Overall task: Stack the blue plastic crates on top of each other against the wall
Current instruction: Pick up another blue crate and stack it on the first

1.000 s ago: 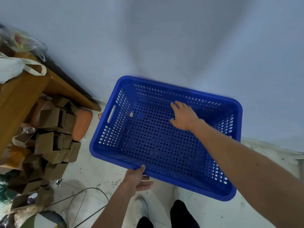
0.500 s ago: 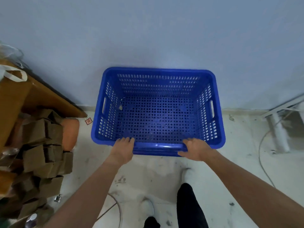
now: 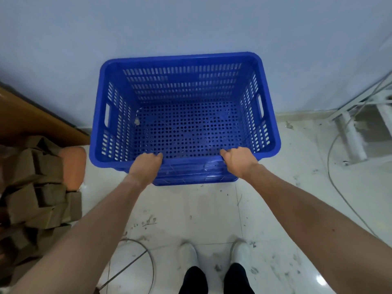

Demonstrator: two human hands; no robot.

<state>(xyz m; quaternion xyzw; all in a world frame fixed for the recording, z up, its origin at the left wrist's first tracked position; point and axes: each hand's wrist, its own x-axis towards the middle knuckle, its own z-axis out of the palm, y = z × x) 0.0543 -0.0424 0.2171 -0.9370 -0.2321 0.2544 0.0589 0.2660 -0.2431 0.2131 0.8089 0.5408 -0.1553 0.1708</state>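
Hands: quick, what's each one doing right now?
Left hand: closed on the near rim of the crate.
Right hand: closed on the same rim, further right.

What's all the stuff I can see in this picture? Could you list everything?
blue crate: one clearly in view, blue, against the wall; more blue rims show beneath its near edge
wall: one, pale blue, behind
floor: white tiles, dirty
cardboard boxes: several, brown, piled at left
wooden board: one, brown, far left
cables: thin, grey, on floor
white frame: one, right
shoes: two, white
left hand: grips near rim
right hand: grips near rim
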